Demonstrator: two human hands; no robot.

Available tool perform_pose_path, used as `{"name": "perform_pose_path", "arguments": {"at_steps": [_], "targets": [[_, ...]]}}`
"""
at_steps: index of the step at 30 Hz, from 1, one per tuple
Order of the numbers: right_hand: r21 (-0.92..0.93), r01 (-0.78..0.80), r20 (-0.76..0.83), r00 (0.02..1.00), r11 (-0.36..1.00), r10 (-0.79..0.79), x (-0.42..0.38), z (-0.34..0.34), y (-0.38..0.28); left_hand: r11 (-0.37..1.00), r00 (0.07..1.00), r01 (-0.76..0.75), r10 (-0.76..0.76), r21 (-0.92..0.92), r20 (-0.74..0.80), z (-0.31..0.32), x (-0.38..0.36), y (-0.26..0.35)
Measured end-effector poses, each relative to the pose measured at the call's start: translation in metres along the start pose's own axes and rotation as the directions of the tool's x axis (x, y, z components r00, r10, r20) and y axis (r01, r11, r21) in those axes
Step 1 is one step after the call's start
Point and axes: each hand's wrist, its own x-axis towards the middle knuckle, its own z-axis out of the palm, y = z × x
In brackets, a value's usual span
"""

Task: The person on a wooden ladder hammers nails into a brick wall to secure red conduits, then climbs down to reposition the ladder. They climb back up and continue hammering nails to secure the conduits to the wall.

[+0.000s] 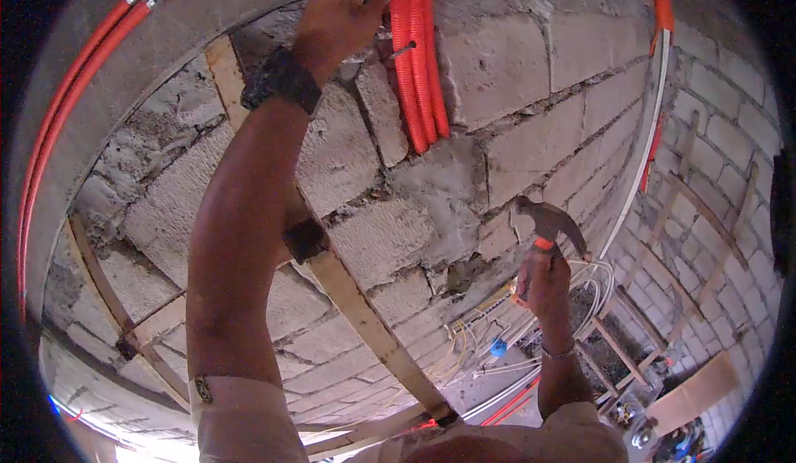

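Right hand (545,289) clamped round a claw hammer (546,221), head up; left hand (338,17) at red corrugated conduits (421,102) against block wall (502,65), its finger grip unclear.

Upright hammer (549,223), orange corrugated conduits (414,98)

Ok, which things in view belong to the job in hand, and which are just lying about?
Likely in the job:
Grey metal claw hammer, gripped in the right hand
Red corrugated conduits, beside the left hand
Thin metal pin crossing them

Apparently just about:
Loose white cables
Flat brown rectangular board
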Motion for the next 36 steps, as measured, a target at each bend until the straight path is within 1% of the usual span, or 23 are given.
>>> {"name": "perform_pose_path", "arguments": {"at_steps": [2, 3, 5, 7, 8, 11, 12, 13, 14, 15, 17, 21, 23, 24, 25, 26, 27, 28, 29, 30, 31, 32, 36], "targets": [[-0.065, 0.021, -0.014, 1.000, 0.998, -0.022, 0.000, 0.001, 0.021, 0.996, 0.993, 0.047, -0.054, 0.073, 0.103, -0.010, 0.002, 0.007], [-0.128, 0.047, -0.031, 0.998, 0.991, -0.052, 0.001, 0.002, 0.028, 0.996, 0.994, 0.040, -0.048, 0.078, 0.099, -0.007, -0.001, 0.011], [-0.148, 0.011, -0.028, 0.999, 0.989, -0.016, -0.003, 0.007, 0.014, 0.931, 1.000, 0.007, -0.006, 0.365, -0.005, 0.004, -0.002, 0.020], [-0.037, -0.108, 0.059, 0.992, 0.993, 0.110, -0.005, 0.015, 0.002, 0.954, 0.996, -0.038, 0.059, 0.297, -0.060, 0.007, 0.001, 0.012], [0.050, -0.113, 0.025, 0.993, 0.992, 0.111, -0.007, 0.023, 0.003, 0.972, 0.990, -0.069, 0.094, 0.224, -0.104, 0.008, 0.000, 0.007], [0.130, -0.209, 0.112, 0.974, 0.969, 0.195, -0.023, 0.033, -0.014, 0.961, 0.980, -0.117, 0.152, 0.250, -0.129, 0.005, -0.004, 0.007], [0.052, 0.030, 0.119, 0.992, 0.998, -0.036, -0.028, 0.034, 0.014, 0.962, 0.981, -0.112, 0.147, 0.250, -0.128, 0.004, -0.007, 0.011], [0.053, 0.029, 0.119, 0.992, 0.998, -0.036, -0.033, 0.035, 0.013, 0.976, 0.990, -0.044, 0.072, 0.214, -0.123, 0.003, -0.007, 0.016], [0.118, -0.055, 0.140, 0.989, 0.991, 0.038, -0.038, 0.038, 0.008, 0.984, 0.993, 0.023, -0.003, 0.178, -0.114, 0.003, -0.008, 0.020], [0.182, -0.140, 0.163, 0.980, 0.973, 0.110, -0.043, 0.039, 0.004, 0.984, 0.994, 0.019, 0.000, 0.176, -0.109, 0.003, -0.007, 0.019], [0.215, -0.164, 0.200, 0.972, 0.963, 0.121, -0.048, 0.037, 0.001, 0.981, 0.984, 0.164, -0.155, 0.105, -0.086, 0.002, -0.007, 0.016], [0.160, -0.149, 0.242, 0.964, 0.976, 0.108, -0.054, 0.028, 0.003, 0.950, 0.964, 0.265, -0.264, 0.163, -0.028, -0.008, -0.007, 0.017], [0.122, -0.159, 0.254, 0.959, 0.980, 0.124, -0.060, 0.025, 0.006, 0.958, 1.000, 0.001, 0.006, 0.286, -0.023, -0.006, -0.006, -0.003], [0.128, -0.165, 0.241, 0.962, 0.978, 0.131, -0.063, 0.026, 0.010, 0.959, 1.000, 0.006, -0.002, 0.283, -0.013, -0.005, -0.010, 0.010], [0.136, -0.165, 0.225, 0.965, 0.977, 0.132, -0.065, 0.027, 0.012, 0.942, 0.939, 0.335, -0.336, 0.022, 0.076, -0.006, -0.010, 0.036], [0.138, -0.169, 0.221, 0.966, 0.976, 0.136, -0.068, 0.029, 0.013, 0.747, 0.768, 0.636, -0.593, -0.193, 0.241, -0.005, -0.011, 0.051], [0.136, -0.193, 0.249, 0.956, 0.972, 0.155, -0.075, 0.033, 0.013, 0.745, 0.766, 0.639, -0.593, -0.191, 0.249, 0.001, -0.013, 0.040], [0.132, -0.212, 0.276, 0.946, 0.968, 0.170, -0.079, 0.036, 0.012, 0.508, 0.871, 0.488, -0.340, -0.710, 0.355, 0.011, -0.015, 0.019], [0.133, -0.212, 0.271, 0.947, 0.968, 0.170, -0.080, 0.038, 0.010, 0.015, 0.959, 0.276, -0.072, -0.961, 0.274, 0.016, -0.013, 0.005], [0.012, -0.046, 0.292, 0.955, 0.999, 0.041, -0.082, 0.040, 0.007, 0.013, 0.958, 0.278, -0.072, -0.961, 0.276, 0.015, -0.010, 0.003], [-0.104, 0.124, 0.331, 0.940, 0.987, -0.083, -0.086, 0.043, 0.004, 0.675, 0.933, 0.355, -0.208, -0.647, 0.294, 0.013, -0.008, 0.000], [0.173, -0.274, 0.348, 0.916, 0.946, 0.202, -0.095, 0.051, 0.002, 0.947, 0.924, 0.318, -0.319, 0.039, 0.212, 0.011, -0.007, -0.002], [0.237, -0.393, 0.436, 0.861, 0.889, 0.264, -0.100, 0.059, -0.005, 0.932, 0.897, 0.335, -0.360, 0.135, 0.257, 0.011, -0.005, 0.001]]}}
